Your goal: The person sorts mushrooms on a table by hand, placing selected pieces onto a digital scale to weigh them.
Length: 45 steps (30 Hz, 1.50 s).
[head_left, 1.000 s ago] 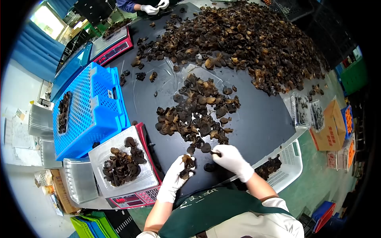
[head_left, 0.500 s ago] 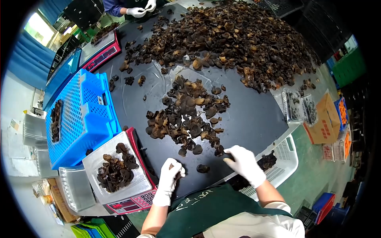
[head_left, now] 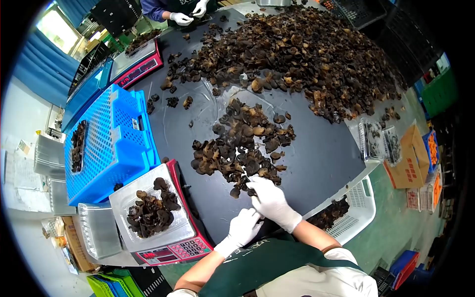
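Both my hands wear white gloves and are close together at the near side of the black table. My right hand (head_left: 270, 199) reaches to the near edge of a small heap of wood ear mushrooms (head_left: 242, 143), its fingers closed around a dark wood ear. My left hand (head_left: 244, 227) is just below it, nearly touching, with curled fingers; what they hold, if anything, is hidden. On the left, a digital scale (head_left: 178, 251) carries a clear tray with wood ears (head_left: 152, 213) in it.
A big mound of wood ears (head_left: 307, 54) covers the table's far side. Blue crates (head_left: 111, 143) stand left, a white basket (head_left: 363, 208) right, clear boxes (head_left: 370, 141) on the right edge. Across the table are a co-worker's gloved hands (head_left: 181, 19) and another scale (head_left: 141, 69).
My right hand has moved left to the small heap's near edge. My left hand has moved right and nearer to me, beside it. The view has shifted slightly.
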Tool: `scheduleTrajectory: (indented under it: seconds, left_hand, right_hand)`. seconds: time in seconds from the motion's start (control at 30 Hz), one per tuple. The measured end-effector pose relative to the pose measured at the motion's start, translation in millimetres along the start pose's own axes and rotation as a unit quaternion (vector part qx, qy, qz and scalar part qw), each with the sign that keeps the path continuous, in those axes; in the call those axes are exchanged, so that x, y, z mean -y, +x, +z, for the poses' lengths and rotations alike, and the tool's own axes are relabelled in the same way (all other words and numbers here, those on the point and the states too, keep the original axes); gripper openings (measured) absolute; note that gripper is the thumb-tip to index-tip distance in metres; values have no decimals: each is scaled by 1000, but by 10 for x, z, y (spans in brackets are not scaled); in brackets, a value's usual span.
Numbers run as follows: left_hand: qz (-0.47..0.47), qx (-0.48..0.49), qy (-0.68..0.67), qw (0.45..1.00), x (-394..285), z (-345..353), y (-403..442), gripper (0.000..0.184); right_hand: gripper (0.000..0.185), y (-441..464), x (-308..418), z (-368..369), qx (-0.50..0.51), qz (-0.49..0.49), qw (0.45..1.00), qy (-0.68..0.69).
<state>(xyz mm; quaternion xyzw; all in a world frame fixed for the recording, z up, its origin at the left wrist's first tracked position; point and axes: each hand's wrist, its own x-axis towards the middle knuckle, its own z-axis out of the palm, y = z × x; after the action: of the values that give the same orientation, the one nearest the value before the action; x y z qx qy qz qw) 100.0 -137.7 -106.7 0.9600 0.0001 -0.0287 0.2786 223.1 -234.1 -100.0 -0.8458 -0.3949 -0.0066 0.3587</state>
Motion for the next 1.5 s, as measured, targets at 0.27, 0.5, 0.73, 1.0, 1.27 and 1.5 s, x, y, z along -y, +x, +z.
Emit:
scheduleTrajectory:
  seconds: [0.27, 0.5, 0.73, 1.0, 1.27, 1.5]
  left_hand:
    - [-158, -228, -182, 944, 199, -258, -29, 16]
    - [-191, -208, 44, 958, 508, -265, 314, 50]
    - [-158, -241, -112, 951, 468, -250, 364, 14]
    - [-179, -355, -417, 817, 31, -1256, -327, 25]
    - [-262, -589, -112, 756, 1172, -1768, -1056, 25]
    - [-252, -538, -184, 783, 1620, -1534, -1287, 29]
  right_hand:
    - [31, 174, -220, 398, 31, -34, 999, -4]
    - [22, 34, -302, -101, 83, 357, 698, 615]
    - [37, -32, -168, -313, 84, 403, 625, 663]
    - [42, 418, 316, 56, 183, 270, 609, 723]
    - [34, 1088, 1574, 571, 78, -228, 922, 303]
    - [53, 1169, 1673, 698, 142, -292, 908, 266]
